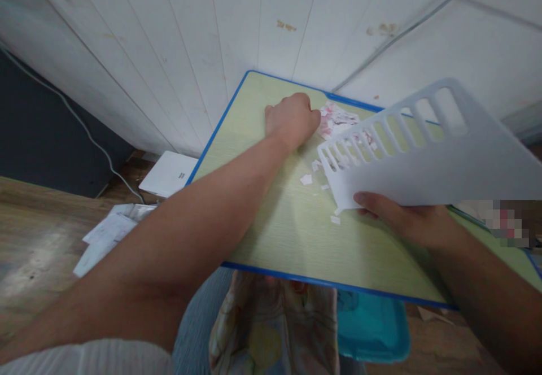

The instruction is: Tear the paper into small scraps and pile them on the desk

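Right hand (402,217) grips a smooth slotted panel (427,166) near jagged paper scraps (339,120).

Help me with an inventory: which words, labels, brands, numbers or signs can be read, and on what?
No text can be read.
Flat white object on the floor: dark mark, too small.
Papers nearby: faint marks, too blurred.
Paper scraps: pink marks, too small.
Slotted white board: none visible.
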`<action>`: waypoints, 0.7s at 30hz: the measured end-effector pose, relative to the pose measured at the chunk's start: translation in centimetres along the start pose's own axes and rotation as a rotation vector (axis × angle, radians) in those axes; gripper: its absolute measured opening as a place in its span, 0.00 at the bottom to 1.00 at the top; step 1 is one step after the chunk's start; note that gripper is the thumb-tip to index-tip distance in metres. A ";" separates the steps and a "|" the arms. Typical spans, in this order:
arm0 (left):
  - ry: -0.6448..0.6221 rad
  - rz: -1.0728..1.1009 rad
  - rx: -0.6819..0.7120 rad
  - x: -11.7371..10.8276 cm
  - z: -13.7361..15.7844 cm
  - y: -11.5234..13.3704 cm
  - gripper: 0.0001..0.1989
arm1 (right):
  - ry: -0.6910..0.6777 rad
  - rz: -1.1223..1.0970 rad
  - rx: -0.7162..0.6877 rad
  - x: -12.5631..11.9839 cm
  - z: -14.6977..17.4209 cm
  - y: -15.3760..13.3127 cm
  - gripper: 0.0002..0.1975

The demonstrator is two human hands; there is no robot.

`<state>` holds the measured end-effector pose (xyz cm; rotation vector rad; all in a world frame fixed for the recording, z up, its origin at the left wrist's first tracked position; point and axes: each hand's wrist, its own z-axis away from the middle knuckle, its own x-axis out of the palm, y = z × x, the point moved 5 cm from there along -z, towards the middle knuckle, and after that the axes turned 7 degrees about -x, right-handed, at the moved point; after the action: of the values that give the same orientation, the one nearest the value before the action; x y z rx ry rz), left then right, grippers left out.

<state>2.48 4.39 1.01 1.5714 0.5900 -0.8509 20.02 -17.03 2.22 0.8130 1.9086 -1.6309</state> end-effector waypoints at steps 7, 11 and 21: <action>0.002 0.017 0.008 -0.4 0.4 0.3 0.20 | 0.084 0.055 0.074 0.5 -0.5 -0.1 0.23; -0.010 0.015 0.000 -0.4 0.5 0.3 0.21 | 0.078 0.138 -0.006 0.6 -1.0 -0.6 0.23; 0.011 -0.006 0.007 -0.3 0.2 0.2 0.17 | 0.048 -0.008 0.091 -0.4 0.2 1.1 0.18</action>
<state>2.41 4.17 1.30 1.5825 0.6003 -0.8508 21.11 -17.20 1.74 0.8886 1.8840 -1.7283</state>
